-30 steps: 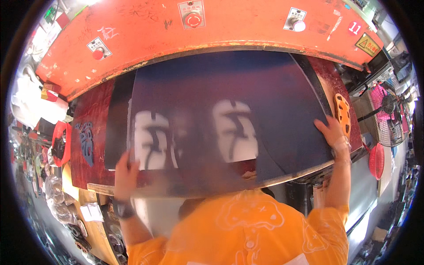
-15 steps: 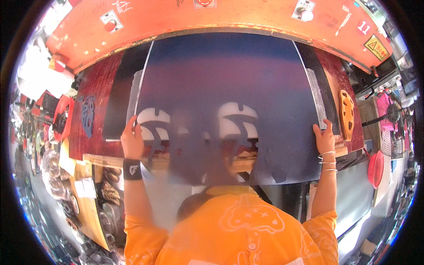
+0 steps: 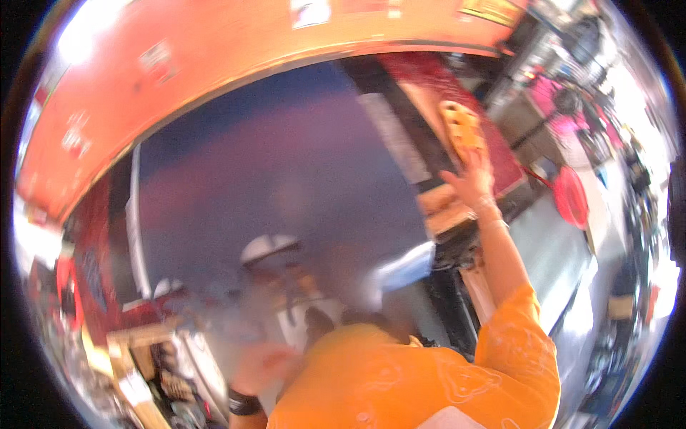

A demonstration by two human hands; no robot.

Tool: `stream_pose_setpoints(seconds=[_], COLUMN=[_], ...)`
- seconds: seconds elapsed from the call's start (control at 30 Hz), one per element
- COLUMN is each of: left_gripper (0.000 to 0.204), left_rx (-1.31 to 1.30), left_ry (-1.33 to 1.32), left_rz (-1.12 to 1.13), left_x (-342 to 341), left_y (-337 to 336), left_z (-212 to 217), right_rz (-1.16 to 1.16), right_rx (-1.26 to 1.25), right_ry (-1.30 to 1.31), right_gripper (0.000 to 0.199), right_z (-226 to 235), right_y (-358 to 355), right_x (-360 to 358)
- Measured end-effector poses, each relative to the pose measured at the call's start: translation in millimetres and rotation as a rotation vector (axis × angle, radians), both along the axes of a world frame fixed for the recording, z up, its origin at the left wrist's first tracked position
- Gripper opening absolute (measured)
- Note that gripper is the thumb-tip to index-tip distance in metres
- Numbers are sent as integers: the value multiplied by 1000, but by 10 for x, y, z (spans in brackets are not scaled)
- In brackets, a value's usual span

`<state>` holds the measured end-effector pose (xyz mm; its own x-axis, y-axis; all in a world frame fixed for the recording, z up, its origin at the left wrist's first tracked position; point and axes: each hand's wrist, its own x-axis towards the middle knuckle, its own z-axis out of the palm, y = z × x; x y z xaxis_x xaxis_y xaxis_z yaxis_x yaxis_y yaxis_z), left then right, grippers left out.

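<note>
- Yellow plate [image 3: 463,124] lies on the table's [image 3: 504,163] right; probably stiff, light; grip its long edges
- Right hand [image 3: 473,182], fingers spread, at its near end
- Left hand [image 3: 266,363] blurred; cannot tell its grip

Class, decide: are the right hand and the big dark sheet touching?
Apart: the head view shows a gap between the right hand and the big dark sheet.

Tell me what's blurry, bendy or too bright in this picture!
In the head view, the orange panel is smeared, probably by movement, and its lower edge bows in the wide lens; the left hand is a hazy blur; the right hand is clearer; white glare washes out the upper left; and the dark sheet carries a soft reddish sheen.
</note>
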<state>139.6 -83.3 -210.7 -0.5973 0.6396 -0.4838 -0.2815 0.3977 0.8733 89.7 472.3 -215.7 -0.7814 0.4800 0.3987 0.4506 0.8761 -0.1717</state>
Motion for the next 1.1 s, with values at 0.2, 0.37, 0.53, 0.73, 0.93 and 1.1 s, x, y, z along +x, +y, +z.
stream_pose_setpoints(seconds=[0.2, 0.37, 0.53, 0.73, 0.93, 1.1], left_gripper=[37, 34, 22, 23, 25, 25], left_rx=[-385, -150, -424, -525, -378, -269], left_ry=[402, 257, 547, 1059, 1285, 1373], left_rz=[-166, 86, 362, 498, 179, 55], left_x=[227, 111, 18, -1008, -1742, -1993], left_y=[917, 406, -492, -1115, -1520, -1650], left_z=[-254, 150, 563, 325, 254, 192], right_rz=[-145, 57, 221, 578, 726, 781], right_rx=[-186, -189, -879, -1259, -1293, -1364], right_ry=[-217, -125, 130, 210, 74, -148], right_gripper=[94, 88, 62, 68, 84, 82], right_z=[12, -42, 72, 710, 992, 1014], right_y=[513, 987, 866, -235, -2154, -3599], right_x=[-432, -634, -712, -541, -879, -1322])
